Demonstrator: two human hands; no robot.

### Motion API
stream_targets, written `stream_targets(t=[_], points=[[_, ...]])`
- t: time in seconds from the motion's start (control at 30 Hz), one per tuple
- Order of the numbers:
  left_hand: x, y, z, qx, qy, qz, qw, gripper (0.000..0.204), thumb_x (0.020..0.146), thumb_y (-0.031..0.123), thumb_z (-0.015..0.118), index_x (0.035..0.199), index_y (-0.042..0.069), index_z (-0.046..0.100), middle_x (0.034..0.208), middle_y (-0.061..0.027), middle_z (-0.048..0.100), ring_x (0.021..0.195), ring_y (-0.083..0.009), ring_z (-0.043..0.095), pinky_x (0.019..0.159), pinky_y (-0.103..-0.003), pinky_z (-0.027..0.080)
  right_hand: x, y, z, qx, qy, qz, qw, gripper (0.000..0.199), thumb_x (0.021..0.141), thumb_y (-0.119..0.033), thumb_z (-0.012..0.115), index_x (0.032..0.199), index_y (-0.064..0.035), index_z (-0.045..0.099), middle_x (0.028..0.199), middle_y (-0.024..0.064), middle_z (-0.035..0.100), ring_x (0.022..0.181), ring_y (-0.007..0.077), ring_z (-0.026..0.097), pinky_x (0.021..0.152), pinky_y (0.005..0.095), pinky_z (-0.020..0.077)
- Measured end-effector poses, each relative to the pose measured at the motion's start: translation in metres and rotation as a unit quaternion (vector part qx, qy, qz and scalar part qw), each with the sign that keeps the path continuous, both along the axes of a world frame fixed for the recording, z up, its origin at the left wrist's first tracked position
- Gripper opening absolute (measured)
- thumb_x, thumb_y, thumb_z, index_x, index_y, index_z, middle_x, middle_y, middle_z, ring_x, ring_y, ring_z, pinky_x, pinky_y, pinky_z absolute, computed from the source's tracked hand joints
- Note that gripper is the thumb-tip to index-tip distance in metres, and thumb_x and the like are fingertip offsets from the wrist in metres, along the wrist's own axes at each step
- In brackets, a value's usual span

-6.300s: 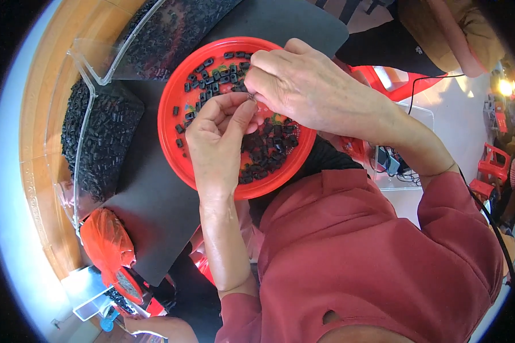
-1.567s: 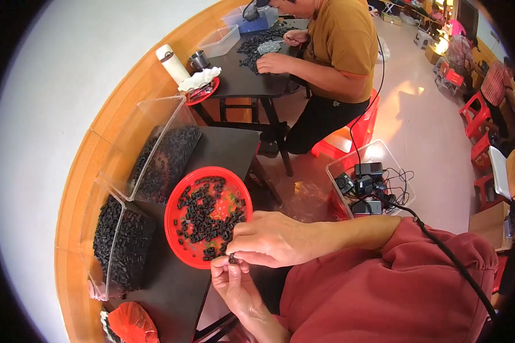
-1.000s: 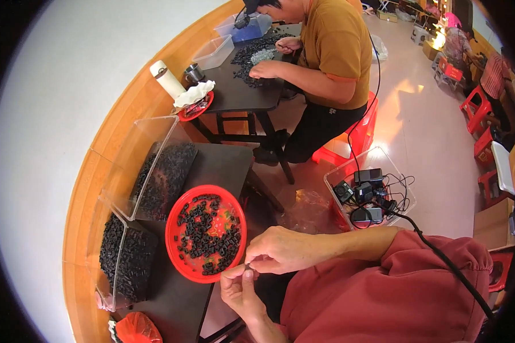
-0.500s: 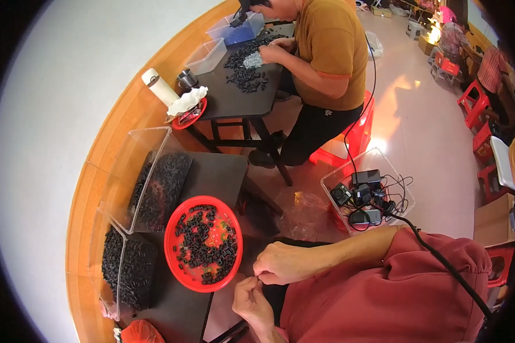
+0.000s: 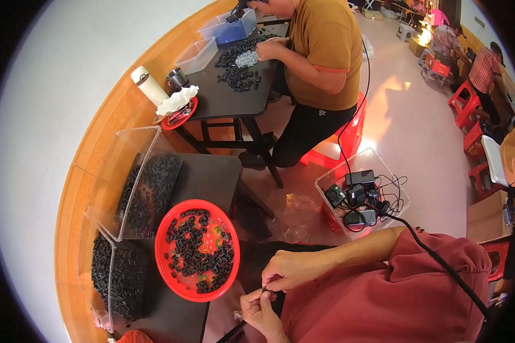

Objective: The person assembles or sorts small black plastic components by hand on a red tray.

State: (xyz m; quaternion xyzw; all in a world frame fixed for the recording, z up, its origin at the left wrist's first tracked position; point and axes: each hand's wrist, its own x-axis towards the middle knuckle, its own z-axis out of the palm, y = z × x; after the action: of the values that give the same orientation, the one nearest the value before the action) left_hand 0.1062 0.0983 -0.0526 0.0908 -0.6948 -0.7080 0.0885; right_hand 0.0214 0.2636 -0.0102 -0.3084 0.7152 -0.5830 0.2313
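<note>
Two clear boxes [image 5: 111, 280] of black bits line the left edge of the dark desk [image 5: 212, 171]; a round red tray [image 5: 161, 257] overlaps its right edge; off that edge, the right hand [image 5: 289, 270] and left hand [image 5: 261, 311] meet, each grip pinched on one tiny dark piece [image 5: 264, 290], mostly hidden by fingertips; small black parts [image 5: 191, 246] litter the tray

No lettering legible

A small white mark [image 5: 322, 112] on the black cloth trousers [image 5: 300, 137] of the seated co-worker [image 5: 329, 54] and a multicoloured print [image 5: 225, 235] inside the round red plastic tray [image 5: 159, 246] are both too small to read.
</note>
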Motion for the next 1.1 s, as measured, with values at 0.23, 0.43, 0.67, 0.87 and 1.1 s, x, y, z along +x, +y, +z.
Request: stream_targets(t=[0.23,0.43,0.67,0.87,1.1], points=[[0.000,-0.006,-0.031,-0.025,0.033,-0.034,0.999,0.013,0.084,-0.011,0.056,0.086,0.000,0.050,0.081,-0.0096,0.060,0.066,-0.0115,0.055,0.062,-0.023,0.046,0.006,-0.006,-0.029,0.044,-0.054,-0.028,0.997,0.017,0.082,-0.011,0.059,0.082,0.0043,0.068,0.070,0.0122,0.068,0.059,0.0149,0.066,0.055,0.0277,0.0515],[0.024,-0.011,-0.038,0.042,-0.010,-0.096,0.994,0.014,0.083,-0.012,0.058,0.087,0.000,0.052,0.083,-0.0113,0.062,0.068,-0.0124,0.059,0.065,-0.024,0.050,0.004,0.006,-0.064,-0.024,-0.327,0.098,0.940,0.015,0.082,-0.013,0.072,0.088,0.0007,0.070,0.075,0.0061,0.068,0.063,0.0102,0.064,0.058,0.0225,0.0521],[0.029,-0.013,-0.054,0.087,-0.053,-0.155,0.983,0.011,0.084,-0.009,0.061,0.086,-0.001,0.053,0.083,-0.0126,0.063,0.069,-0.0127,0.060,0.065,-0.024,0.050,0.021,0.009,-0.095,-0.031,-0.455,0.088,0.885,0.020,0.080,-0.017,0.076,0.086,0.0009,0.068,0.076,0.0061,0.067,0.065,0.0107,0.063,0.059,0.0228,0.0529],[0.023,-0.012,-0.063,0.075,-0.066,-0.149,0.984,0.010,0.085,-0.009,0.060,0.088,-0.002,0.055,0.086,-0.0107,0.064,0.071,-0.0116,0.059,0.066,-0.023,0.050,0.024,0.006,-0.107,-0.035,-0.435,0.070,0.897,0.017,0.085,-0.016,0.071,0.090,0.0000,0.068,0.080,0.0055,0.068,0.066,0.0098,0.064,0.061,0.0218,0.0530],[0.014,-0.013,-0.065,0.099,-0.078,-0.154,0.980,0.009,0.086,-0.006,0.061,0.093,-0.002,0.056,0.084,-0.0077,0.064,0.072,-0.0104,0.060,0.067,-0.022,0.050,0.017,0.010,-0.101,-0.041,-0.428,0.053,0.901,0.018,0.085,-0.018,0.070,0.090,-0.0008,0.067,0.081,0.0046,0.068,0.067,0.0088,0.063,0.060,0.0213,0.0520]])
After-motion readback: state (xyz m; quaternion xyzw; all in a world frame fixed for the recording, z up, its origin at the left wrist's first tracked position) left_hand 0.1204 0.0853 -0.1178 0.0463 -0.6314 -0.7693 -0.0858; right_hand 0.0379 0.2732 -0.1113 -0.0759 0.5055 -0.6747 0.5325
